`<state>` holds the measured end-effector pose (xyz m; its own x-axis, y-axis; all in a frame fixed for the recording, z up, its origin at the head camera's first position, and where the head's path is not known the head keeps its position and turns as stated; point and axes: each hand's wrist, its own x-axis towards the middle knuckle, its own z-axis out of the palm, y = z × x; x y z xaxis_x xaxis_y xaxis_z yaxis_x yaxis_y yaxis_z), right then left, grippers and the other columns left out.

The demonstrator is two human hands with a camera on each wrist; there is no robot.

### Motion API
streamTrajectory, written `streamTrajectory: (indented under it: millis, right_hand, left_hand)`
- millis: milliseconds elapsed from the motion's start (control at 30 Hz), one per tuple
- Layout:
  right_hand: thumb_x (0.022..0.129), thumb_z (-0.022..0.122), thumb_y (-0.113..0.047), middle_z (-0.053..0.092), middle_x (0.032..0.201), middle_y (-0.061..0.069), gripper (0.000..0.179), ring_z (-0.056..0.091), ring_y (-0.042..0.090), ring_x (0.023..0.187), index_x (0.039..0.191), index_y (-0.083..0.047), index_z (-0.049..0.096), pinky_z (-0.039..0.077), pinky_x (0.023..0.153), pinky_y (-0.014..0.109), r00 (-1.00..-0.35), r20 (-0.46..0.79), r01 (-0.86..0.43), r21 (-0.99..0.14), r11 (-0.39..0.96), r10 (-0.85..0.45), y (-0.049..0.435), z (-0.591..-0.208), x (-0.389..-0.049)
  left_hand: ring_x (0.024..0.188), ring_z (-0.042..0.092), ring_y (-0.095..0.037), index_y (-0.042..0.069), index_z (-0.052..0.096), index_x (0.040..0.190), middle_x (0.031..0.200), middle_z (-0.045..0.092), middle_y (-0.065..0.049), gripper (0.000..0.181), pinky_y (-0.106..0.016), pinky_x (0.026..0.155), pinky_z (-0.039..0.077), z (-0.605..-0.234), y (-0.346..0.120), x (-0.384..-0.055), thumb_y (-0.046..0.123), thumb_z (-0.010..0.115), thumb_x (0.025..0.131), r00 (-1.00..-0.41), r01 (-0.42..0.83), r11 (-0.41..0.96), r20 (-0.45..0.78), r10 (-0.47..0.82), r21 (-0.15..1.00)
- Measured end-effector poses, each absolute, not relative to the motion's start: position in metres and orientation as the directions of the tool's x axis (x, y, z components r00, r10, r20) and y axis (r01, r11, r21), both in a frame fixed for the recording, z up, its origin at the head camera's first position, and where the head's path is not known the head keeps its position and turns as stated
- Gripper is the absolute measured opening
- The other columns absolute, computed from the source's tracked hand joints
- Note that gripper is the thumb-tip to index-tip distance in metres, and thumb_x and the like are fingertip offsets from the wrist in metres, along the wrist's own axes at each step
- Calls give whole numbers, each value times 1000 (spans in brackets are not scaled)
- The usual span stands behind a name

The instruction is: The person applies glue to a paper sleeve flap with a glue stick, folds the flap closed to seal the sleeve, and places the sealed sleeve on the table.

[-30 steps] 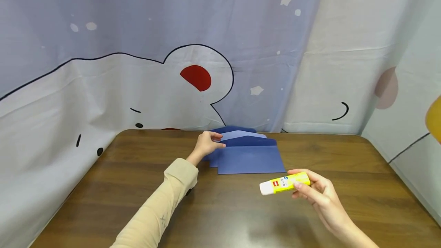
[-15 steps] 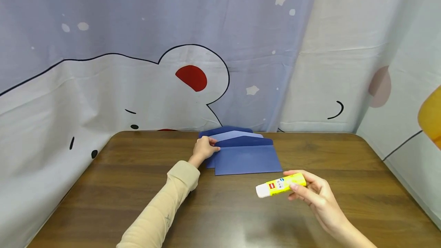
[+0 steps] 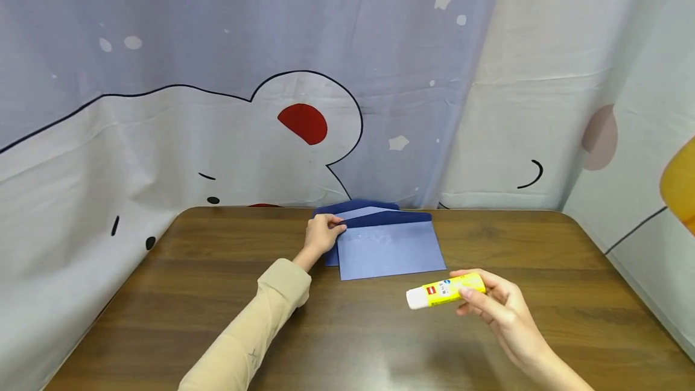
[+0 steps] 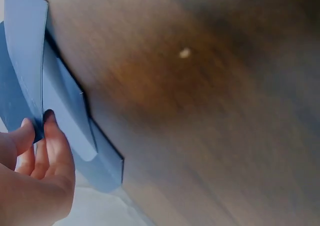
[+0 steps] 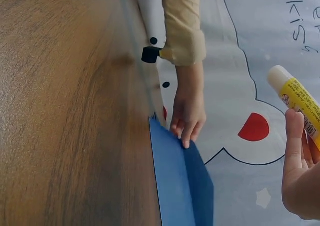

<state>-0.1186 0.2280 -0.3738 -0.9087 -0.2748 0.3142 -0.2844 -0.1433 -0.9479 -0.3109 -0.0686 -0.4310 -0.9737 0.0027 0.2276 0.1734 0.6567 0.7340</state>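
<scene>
The front envelope [image 3: 393,252], blue with its darker flap [image 3: 388,219] open, is near the far edge of the tabletop [image 3: 543,258], overlapping two more envelopes [image 3: 355,204] behind it. The left hand [image 3: 320,235] has its grip clamped on the envelope's left end, thumb and fingers pinching the paper. The right hand [image 3: 502,312] has its grip clamped on a yellow glue stick [image 3: 445,291], white end pointing left, above the tabletop. A patterned curtain [image 3: 412,77] hangs behind

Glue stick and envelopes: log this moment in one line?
left hand: pinches front envelope; right hand: holds glue stick; other envelopes: behind
</scene>
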Motion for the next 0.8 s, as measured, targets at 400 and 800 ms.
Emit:
streamTrajectory:
  millis: [400,800]
  right_hand:
    - [93,37,12,69,100,-2,42,66,11,75,117,-9,64,56,72,25,-892,360,-319,-930,-186,-274,229,-376,-119]
    - [94,35,11,70,99,-2,43,65,11,75,116,-11,65,55,71,25,-892,354,-325,-935,-145,-282,228,-380,-116]
  left_hand:
    - [50,59,-8,-2,74,97,77,73,-15,17,-17,48,44,-415,-85,-290,9,72,84,-953,237,547,301,-28,803]
    - [51,58,-11,1,75,94,74,72,-10,13,-18,48,45,-399,-87,-241,6,73,82,-955,282,521,284,78,806]
